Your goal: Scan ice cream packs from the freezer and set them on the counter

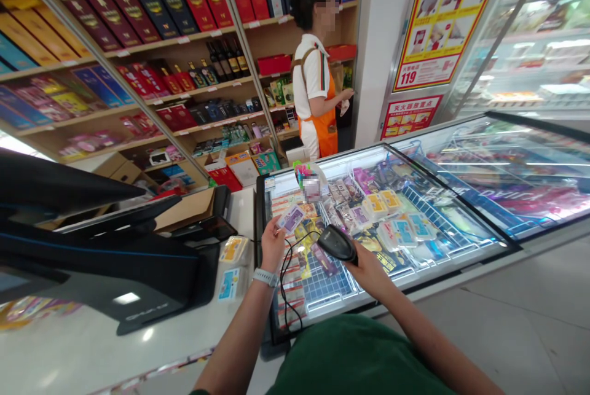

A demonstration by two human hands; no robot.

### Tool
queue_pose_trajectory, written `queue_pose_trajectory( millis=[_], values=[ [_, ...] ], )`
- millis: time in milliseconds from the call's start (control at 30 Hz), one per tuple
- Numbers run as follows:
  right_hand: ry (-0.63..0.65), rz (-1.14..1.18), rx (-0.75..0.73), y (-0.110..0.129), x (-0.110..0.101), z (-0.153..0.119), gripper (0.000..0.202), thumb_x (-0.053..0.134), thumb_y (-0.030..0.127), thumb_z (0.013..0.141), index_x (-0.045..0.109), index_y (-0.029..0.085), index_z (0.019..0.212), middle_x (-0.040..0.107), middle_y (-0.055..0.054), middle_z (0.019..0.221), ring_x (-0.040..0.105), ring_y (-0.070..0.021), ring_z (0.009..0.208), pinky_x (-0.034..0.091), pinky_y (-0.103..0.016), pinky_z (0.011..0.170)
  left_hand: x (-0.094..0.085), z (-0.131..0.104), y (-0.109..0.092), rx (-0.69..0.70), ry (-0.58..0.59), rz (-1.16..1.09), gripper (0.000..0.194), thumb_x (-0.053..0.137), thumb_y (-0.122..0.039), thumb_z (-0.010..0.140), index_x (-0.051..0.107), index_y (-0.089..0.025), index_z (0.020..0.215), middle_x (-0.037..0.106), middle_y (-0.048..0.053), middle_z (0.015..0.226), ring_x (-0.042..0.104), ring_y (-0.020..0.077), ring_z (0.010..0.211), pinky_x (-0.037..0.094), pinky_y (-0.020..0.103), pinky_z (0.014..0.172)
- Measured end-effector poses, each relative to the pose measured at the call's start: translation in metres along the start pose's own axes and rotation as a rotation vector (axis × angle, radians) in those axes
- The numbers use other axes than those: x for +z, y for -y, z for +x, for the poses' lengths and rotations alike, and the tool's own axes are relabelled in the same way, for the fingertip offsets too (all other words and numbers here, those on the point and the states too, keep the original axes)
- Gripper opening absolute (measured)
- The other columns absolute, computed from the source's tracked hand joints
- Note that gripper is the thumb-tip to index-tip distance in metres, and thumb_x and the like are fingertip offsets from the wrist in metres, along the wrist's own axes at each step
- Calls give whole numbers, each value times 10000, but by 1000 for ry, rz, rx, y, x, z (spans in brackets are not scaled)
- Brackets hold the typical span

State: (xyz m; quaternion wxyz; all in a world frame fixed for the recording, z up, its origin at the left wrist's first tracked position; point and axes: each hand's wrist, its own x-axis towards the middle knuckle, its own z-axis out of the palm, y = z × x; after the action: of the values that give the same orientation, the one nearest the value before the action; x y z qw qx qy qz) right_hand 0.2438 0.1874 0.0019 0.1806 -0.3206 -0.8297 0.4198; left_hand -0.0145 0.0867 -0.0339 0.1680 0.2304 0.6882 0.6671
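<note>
Between the fingers of my left hand (273,245) is a small purple-and-white package (293,219), held above the left part of the glass-topped freezer (264,223). My right hand (369,269) grips a black barcode scanner (338,243), its head pointing left toward the package. A black cable (288,254) hangs in loops between the hands. Packs with yellow labels (381,203) and packs with blue labels (408,230) lie farther right. On the white counter (184,333), left of my left hand, sit a yellow-labelled pack (234,249) and a blue-labelled pack (229,284).
A large black register (152,272) stands on the left. Behind it is an open cardboard box (187,209). Beyond the freezer, a person in an orange apron (325,131) stands by shelves (193,35) of boxes and bottles. A colourful bag (304,175) rests at the freezer's far edge.
</note>
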Motion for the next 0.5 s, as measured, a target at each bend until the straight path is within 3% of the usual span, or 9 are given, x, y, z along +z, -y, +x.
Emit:
queue_pose_trajectory(
  millis=[500],
  values=[
    [11,60,-17,7,-4,-1,241,533,163,766,550,181,1006,652,-71,948,613,-221,893,445,-309,775,3,-3,-4,39,-14,10,457,620,-161,745,562,-171,1198,670,83,1084,626,184,994,481,314,912]
  ],
)
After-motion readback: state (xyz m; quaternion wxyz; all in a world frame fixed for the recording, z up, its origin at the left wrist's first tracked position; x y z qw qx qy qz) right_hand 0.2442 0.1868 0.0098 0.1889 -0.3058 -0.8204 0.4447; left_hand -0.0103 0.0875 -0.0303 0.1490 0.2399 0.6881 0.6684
